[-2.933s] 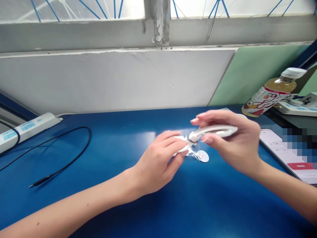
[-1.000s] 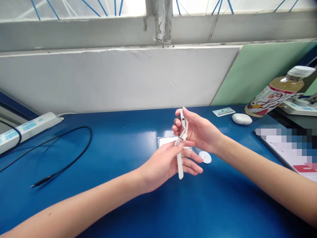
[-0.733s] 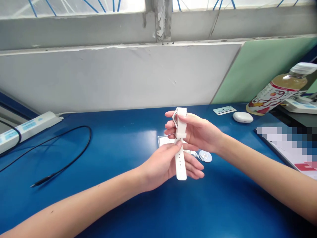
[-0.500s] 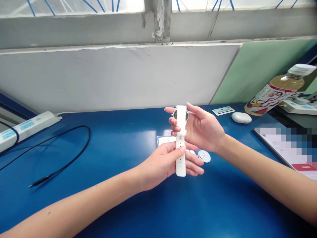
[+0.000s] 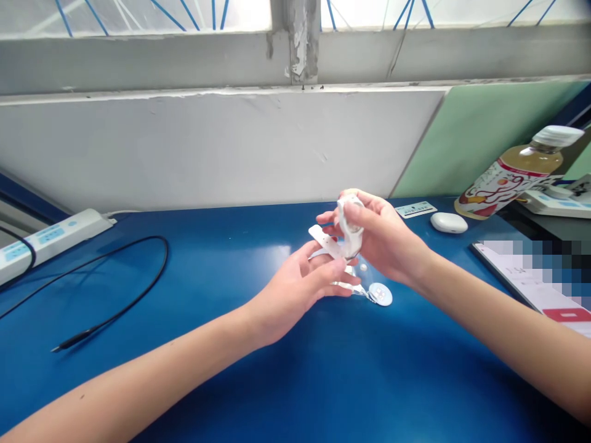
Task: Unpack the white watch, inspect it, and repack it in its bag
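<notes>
A white wristwatch (image 5: pixel 351 237) is held above the blue table, turned side-on with its strap curved. My right hand (image 5: pixel 385 237) is closed around the watch-case end, the thumb pressed on it. Lower left of it, my left hand (image 5: pixel 295 289) has its thumb and forefinger at the bend of the strap, while its other fingers stretch out loosely. The strap's free end points up and left over the left forefinger. Behind the left fingers, partly hidden, lies a clear plastic packet (image 5: pixel 362 271). Beside that is a small round pale disc (image 5: pixel 381 294).
On the right are a white earbud case (image 5: pixel 449 223), a card (image 5: pixel 415 210), a tilted drink bottle (image 5: pixel 512 172) and a tablet-like device (image 5: pixel 521 277). A power strip (image 5: pixel 55 237) and a black cable (image 5: pixel 161 264) lie left. A wall (image 5: pixel 207 147) closes the back.
The watch has turned from hanging straight with its strap lengthwise to side-on and bent. My right hand has closed over its case. My left hand has shifted slightly left and up.
</notes>
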Motion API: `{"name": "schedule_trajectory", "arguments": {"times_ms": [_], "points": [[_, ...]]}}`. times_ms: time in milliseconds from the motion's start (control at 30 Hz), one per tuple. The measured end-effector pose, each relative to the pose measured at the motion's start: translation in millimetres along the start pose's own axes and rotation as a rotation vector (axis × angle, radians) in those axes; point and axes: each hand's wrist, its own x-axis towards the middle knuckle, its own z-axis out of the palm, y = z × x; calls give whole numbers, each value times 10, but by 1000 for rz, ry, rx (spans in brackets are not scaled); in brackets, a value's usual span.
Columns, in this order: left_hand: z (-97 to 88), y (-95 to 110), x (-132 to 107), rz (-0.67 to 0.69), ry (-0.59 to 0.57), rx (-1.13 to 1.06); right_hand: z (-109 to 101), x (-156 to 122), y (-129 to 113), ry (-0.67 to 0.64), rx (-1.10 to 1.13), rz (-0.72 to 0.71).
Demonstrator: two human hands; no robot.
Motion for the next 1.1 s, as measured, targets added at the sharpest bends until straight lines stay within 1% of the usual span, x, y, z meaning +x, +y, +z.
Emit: {"name": "schedule_trajectory", "arguments": {"times_ms": [167, 233, 333, 400, 467, 600, 667, 800, 967, 1033, 1100], "points": [[37, -29, -5, -20, 51, 218, 59, -57, 49, -21, -167, -85], [49, -45, -7, -4, 59, 262, 65, -51, 48, -46, -131, -48], [47, -65, -8, 25, 58, 284, 70, -36, 39, -107, 37, 66], [41, -74, -8, 31, 37, 272, 70, -30, 31, -154, 134, 117], [34, -78, -9, 18, -10, 233, 68, -29, 23, -179, 201, 133], [22, -80, -17, -45, -134, 141, 65, -31, 7, -158, 252, 159], [15, -85, -21, -59, -153, 99, 63, -27, -4, -139, 262, 175], [3, -111, -21, -60, -120, 51, 53, -14, -39, -118, 290, 186], [3, -136, -11, -70, -61, 64, 39, -14, -65, -170, 272, 178], [7, -123, -1, -69, -41, 82, 35, -14, -60, -173, 244, 157], [5, -90, 14, -39, -18, 107, 31, -10, -62, -162, 177, 126]]}}
